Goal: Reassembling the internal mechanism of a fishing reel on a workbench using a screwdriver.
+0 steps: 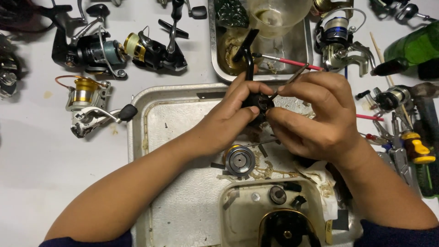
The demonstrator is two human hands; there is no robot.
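Left hand (231,114) is wrapped around a black reel body (259,104), fingers curled tight on it, holding it up over the metal tray (183,192). Right hand (315,119) pinches a thin metal tool (289,80) with its tip at the reel body. A loose spool (240,160) sits on the tray right below, and more spinning reels (119,50) lie around on the white table (41,155).
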